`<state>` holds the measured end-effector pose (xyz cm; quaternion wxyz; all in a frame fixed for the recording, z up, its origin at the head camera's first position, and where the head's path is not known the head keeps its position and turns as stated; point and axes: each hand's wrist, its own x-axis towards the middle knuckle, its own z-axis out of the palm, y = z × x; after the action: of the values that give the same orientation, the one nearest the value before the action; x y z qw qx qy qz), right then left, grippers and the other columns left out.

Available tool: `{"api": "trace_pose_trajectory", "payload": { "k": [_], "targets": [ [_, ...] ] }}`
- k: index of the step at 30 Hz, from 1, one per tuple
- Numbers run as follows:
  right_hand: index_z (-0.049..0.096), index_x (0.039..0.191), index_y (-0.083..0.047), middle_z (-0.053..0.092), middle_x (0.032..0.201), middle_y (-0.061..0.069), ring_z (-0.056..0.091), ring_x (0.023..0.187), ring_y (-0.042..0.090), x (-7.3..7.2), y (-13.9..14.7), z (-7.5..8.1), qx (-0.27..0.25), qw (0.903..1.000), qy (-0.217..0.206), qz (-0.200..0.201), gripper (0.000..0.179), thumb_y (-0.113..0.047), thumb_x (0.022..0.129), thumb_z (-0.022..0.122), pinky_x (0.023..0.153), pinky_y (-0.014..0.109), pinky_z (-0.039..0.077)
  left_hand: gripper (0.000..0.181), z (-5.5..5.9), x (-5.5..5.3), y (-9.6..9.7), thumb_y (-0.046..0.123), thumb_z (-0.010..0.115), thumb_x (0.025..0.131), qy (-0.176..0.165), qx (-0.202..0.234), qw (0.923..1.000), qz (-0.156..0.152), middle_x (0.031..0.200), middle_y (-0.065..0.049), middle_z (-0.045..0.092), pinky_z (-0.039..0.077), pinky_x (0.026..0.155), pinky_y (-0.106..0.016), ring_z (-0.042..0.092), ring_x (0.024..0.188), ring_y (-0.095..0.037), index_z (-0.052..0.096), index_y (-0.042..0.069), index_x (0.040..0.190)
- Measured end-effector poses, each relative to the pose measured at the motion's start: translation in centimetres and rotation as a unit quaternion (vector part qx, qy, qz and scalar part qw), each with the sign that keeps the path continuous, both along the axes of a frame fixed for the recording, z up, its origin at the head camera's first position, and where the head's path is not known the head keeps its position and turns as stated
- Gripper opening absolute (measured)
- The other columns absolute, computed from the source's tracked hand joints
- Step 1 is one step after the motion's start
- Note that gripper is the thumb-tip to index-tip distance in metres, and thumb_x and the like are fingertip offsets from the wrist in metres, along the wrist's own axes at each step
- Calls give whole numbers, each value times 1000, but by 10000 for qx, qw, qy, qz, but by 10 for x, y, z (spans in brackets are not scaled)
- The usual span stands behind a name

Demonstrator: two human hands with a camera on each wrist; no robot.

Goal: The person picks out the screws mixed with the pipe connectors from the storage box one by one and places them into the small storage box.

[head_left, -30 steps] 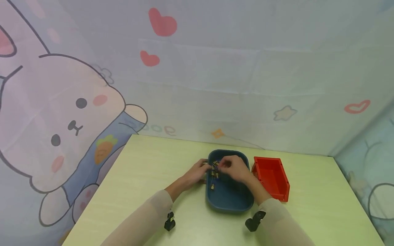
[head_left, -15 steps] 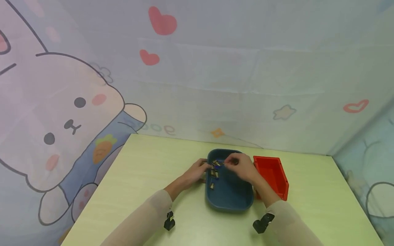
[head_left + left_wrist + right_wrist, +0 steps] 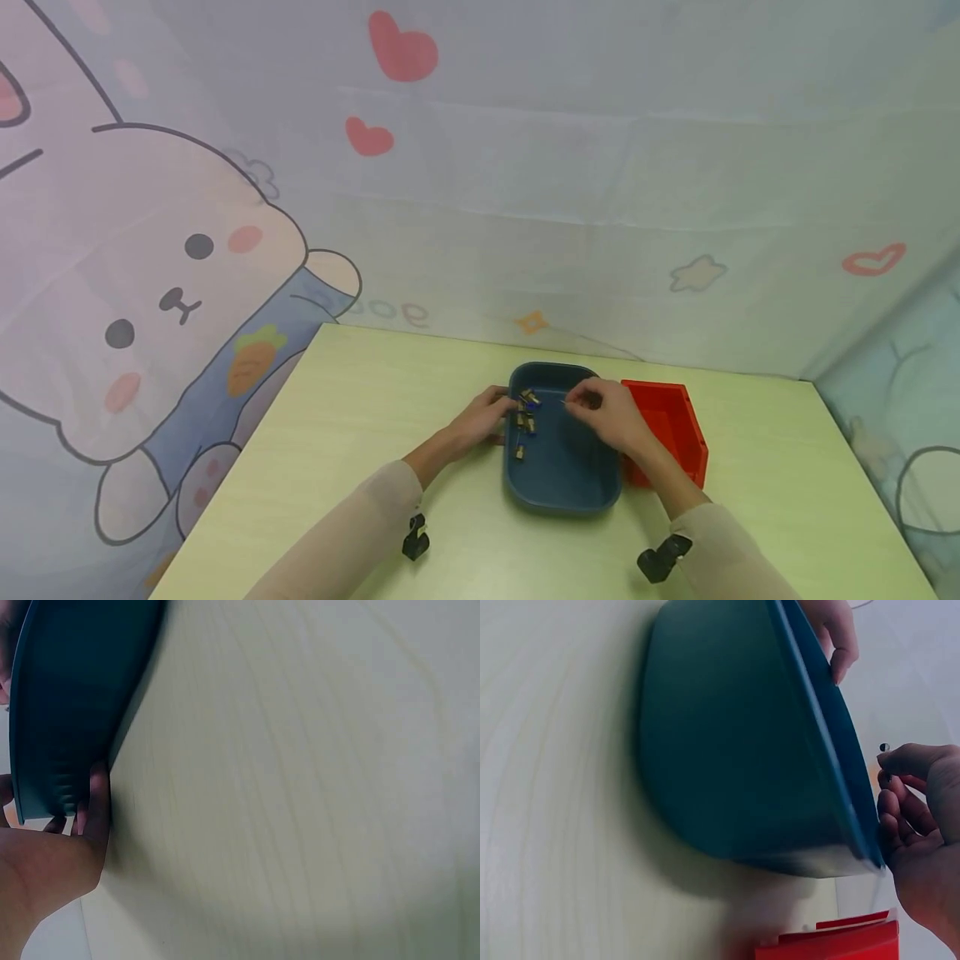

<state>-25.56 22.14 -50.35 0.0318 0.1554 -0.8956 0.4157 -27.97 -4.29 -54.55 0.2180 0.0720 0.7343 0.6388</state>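
Note:
A dark blue plastic bin (image 3: 562, 479) stands on the table. My left hand (image 3: 477, 418) grips its left wall, thumb at the rim and fingers along the outside, as the left wrist view also shows. Several small brass-coloured metal pieces (image 3: 530, 424), some with blue parts, lie along the bin's left side. Over the bin's right half, my right hand (image 3: 613, 417) pinches a tiny piece (image 3: 885, 748) between thumb and forefinger. Its tip looks round and silvery in the right wrist view; most of it is hidden, so its kind is unclear.
A red open-topped plastic bin (image 3: 663, 429) stands right beside the blue bin, partly behind my right forearm. Both stand on a pale yellow-green table (image 3: 375, 392). A printed cloth backdrop (image 3: 525, 183) rises behind the table's back edge.
My right hand has drawn away from the metal pieces, moving right across the blue bin with a tiny piece between its fingertips. The left hand keeps its grip on the bin.

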Motion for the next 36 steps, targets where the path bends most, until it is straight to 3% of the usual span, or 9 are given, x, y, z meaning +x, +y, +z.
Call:
{"api": "trace_pose_trajectory", "payload": {
  "k": [15,22,28,36],
  "targets": [
    [77,100,-13,71,93,-1,61,83,20,6,7,-6,-125,9999,43,-48,6,-10,96,79,76,28,56,57,2,2,1,34,52,109,6,-55,10000,14,152,-15,51,62,88,-39,54,137,-33,42,5,157],
    [78,102,-13,72,95,-1,61,86,19,6,14,-3,-136,9998,-73,-146,7,-10,96,79,77,27,56,57,4,2,1,34,52,109,28,-60,10000,33,152,-16,50,62,88,-39,55,136,-32,43,5,157],
    [78,101,-11,71,93,0,62,85,19,9,25,1,-96,9998,64,-156,7,-7,95,79,77,26,56,57,3,4,2,33,52,109,46,-42,10000,45,151,-17,51,63,88,-38,55,135,-33,42,3,157],
    [76,104,-11,70,95,1,63,87,21,13,39,8,1,9997,-162,-205,8,-9,97,77,76,27,57,57,5,5,2,33,52,109,-23,24,10000,88,149,-17,52,63,87,-38,56,132,-32,43,2,156]
  ]
}}
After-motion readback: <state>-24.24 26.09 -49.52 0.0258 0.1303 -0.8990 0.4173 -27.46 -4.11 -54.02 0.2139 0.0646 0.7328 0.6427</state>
